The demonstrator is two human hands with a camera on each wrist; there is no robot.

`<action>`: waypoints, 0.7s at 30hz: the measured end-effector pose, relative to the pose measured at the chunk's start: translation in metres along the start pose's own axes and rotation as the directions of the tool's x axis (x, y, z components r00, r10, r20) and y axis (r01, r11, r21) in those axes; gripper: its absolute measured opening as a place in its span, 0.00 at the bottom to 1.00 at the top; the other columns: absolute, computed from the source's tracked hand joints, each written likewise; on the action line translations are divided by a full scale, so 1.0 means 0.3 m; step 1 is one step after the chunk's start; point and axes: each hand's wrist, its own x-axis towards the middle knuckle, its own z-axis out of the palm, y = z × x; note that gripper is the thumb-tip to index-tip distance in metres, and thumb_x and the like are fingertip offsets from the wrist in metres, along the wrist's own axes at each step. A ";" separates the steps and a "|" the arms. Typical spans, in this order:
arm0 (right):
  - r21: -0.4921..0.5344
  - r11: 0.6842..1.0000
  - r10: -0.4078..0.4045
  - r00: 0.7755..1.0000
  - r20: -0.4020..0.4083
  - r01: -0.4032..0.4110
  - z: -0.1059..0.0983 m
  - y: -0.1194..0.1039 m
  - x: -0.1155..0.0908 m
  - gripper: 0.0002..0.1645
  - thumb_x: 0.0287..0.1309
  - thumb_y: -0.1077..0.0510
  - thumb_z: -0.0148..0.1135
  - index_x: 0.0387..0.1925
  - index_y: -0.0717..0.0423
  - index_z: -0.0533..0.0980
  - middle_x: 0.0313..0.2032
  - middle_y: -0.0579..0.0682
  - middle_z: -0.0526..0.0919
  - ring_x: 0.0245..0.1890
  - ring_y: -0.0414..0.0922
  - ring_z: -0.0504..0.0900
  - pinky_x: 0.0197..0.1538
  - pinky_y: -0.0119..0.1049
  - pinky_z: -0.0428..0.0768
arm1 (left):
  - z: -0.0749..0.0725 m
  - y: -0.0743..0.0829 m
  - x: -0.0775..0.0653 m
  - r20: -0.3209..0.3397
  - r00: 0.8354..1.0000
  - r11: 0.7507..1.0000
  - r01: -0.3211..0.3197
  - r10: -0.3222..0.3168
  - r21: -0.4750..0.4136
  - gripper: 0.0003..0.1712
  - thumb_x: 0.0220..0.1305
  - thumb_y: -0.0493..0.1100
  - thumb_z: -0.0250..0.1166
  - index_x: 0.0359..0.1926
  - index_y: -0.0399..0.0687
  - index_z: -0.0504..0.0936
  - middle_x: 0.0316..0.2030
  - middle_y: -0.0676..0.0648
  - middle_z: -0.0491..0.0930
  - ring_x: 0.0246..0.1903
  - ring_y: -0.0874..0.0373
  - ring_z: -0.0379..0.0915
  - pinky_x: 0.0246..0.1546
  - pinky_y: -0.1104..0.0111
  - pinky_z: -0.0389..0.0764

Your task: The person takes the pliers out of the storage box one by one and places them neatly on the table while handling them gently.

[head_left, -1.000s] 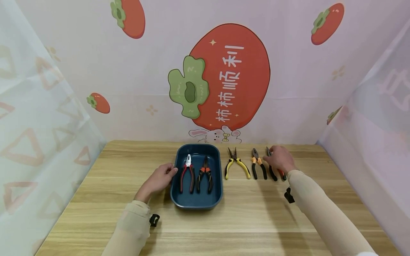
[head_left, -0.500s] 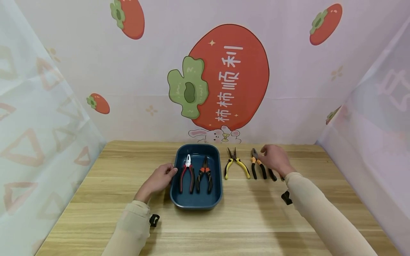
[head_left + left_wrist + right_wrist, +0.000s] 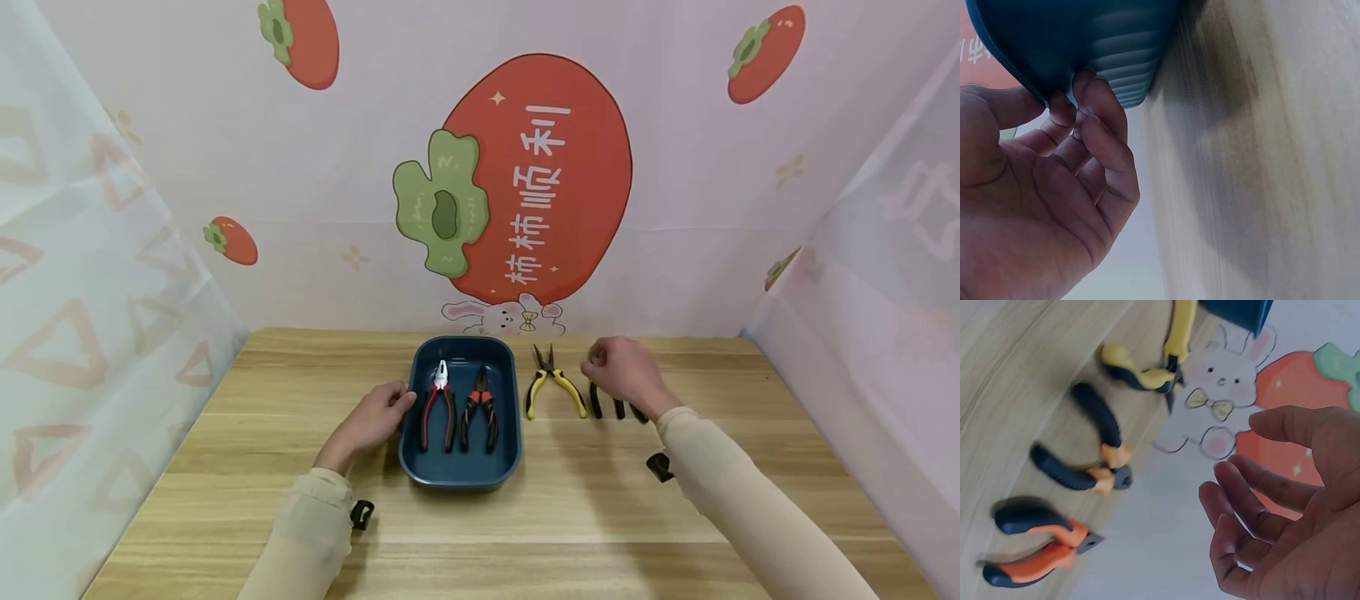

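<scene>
the blue tray (image 3: 457, 475) is sitting on the table (image 3: 562, 517), and the left hand (image 3: 377, 414) is gripping its left rim, thumb and curled fingers pinching the edge; in the left wrist view the tray is running out of frame and the contact is looking dark, hard to make out. inside, red-handled pliers (image 3: 450, 408) and orange-and-black pliers (image 3: 489, 408) are lying side by side, heads pointing away from the person.

to the tray's right, yellow pliers (image 3: 537, 385) are resting with handles spread. beyond them the right hand (image 3: 626, 371) is hovering palm-inward, holding nothing, fingers loosely bent and thumb standing apart. in the head view it is hiding the heads of the light-orange pliers (image 3: 1113, 456) and most of the reddish-orange pliers (image 3: 1069, 534); the right wrist view is showing both pairs lying on the table, apart from the fingers.

both pale sleeves (image 3: 750, 500) are stretching forward, cut off at the bottom edge.
</scene>
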 end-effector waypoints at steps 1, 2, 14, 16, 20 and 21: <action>-0.003 1.000 -0.004 1.000 0.001 0.004 0.000 -0.011 -0.001 0.14 0.63 0.54 0.64 0.41 0.63 0.83 0.25 0.48 0.80 0.24 0.44 0.75 0.31 0.43 0.77 | 0.000 0.000 0.000 -0.001 1.000 1.000 0.000 0.000 0.001 0.16 0.80 0.43 0.51 0.33 0.39 0.72 0.23 0.47 0.68 0.24 0.53 0.66 0.26 0.64 0.66; -0.007 1.000 -0.002 1.000 0.004 0.002 0.000 -0.022 -0.002 0.15 0.63 0.54 0.64 0.42 0.63 0.83 0.26 0.48 0.80 0.25 0.45 0.76 0.32 0.43 0.77 | -0.001 0.001 0.000 -0.001 1.000 1.000 0.000 0.000 0.000 0.16 0.80 0.43 0.51 0.33 0.39 0.72 0.23 0.47 0.68 0.24 0.53 0.66 0.26 0.64 0.66; 0.004 0.999 -0.035 0.999 0.031 0.035 0.018 -0.128 -0.012 0.17 0.64 0.53 0.66 0.47 0.63 0.83 0.33 0.52 0.83 0.28 0.45 0.80 0.37 0.46 0.81 | 0.001 -0.001 0.002 0.003 1.000 1.000 0.004 -0.004 -0.004 0.16 0.80 0.44 0.51 0.34 0.38 0.72 0.23 0.46 0.68 0.24 0.53 0.66 0.26 0.64 0.66; 0.005 0.999 -0.043 0.999 0.031 0.042 0.025 -0.142 -0.013 0.17 0.64 0.53 0.67 0.47 0.62 0.83 0.32 0.51 0.83 0.28 0.45 0.79 0.37 0.45 0.81 | 0.001 -0.004 0.001 0.000 1.000 1.000 0.001 -0.001 -0.004 0.16 0.80 0.44 0.52 0.33 0.38 0.72 0.23 0.47 0.68 0.24 0.53 0.66 0.26 0.64 0.66; 0.001 0.998 -0.064 0.997 0.035 0.064 0.039 -0.171 -0.017 0.15 0.63 0.53 0.69 0.43 0.60 0.84 0.28 0.48 0.81 0.26 0.44 0.77 0.33 0.41 0.78 | 0.003 -0.006 0.002 -0.002 1.000 1.000 -0.004 0.004 -0.007 0.16 0.80 0.43 0.51 0.33 0.38 0.72 0.23 0.47 0.68 0.24 0.53 0.66 0.26 0.64 0.66; 0.001 0.998 -0.070 0.997 0.036 0.070 0.043 -0.178 -0.018 0.14 0.62 0.53 0.69 0.42 0.59 0.84 0.27 0.47 0.81 0.25 0.44 0.77 0.31 0.40 0.77 | 0.004 -0.006 0.002 -0.002 1.000 1.000 -0.004 0.004 -0.007 0.16 0.80 0.43 0.51 0.33 0.38 0.72 0.23 0.47 0.68 0.23 0.53 0.66 0.26 0.64 0.66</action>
